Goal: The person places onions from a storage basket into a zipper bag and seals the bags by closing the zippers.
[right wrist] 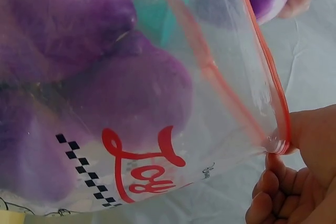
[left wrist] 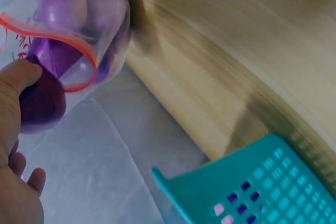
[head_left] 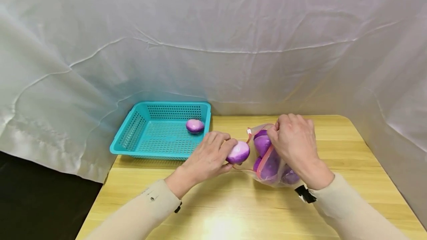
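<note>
My left hand [head_left: 207, 157] pinches a round purple-and-white onion-like piece [head_left: 238, 152] between thumb and fingers, right at the mouth of a clear zip bag [right wrist: 226, 98]. At the bag's upper rim, my right hand [head_left: 295, 142] pinches the red zip edge [right wrist: 282, 103], thumb against fingers. Several more purple pieces [right wrist: 142, 95] show through the clear plastic. In the left wrist view, the held piece [left wrist: 42, 103] overlaps the open red-edged mouth. A similar piece [head_left: 195, 126] lies inside a turquoise basket [head_left: 160, 155], near its right wall.
The perforated basket stands at the back left of the wooden table [head_left: 227, 203], just left of the left hand. A pale grey cloth [head_left: 233, 47] hangs behind the table and along its sides. A dark area [head_left: 33, 195] lies beyond the table's left edge.
</note>
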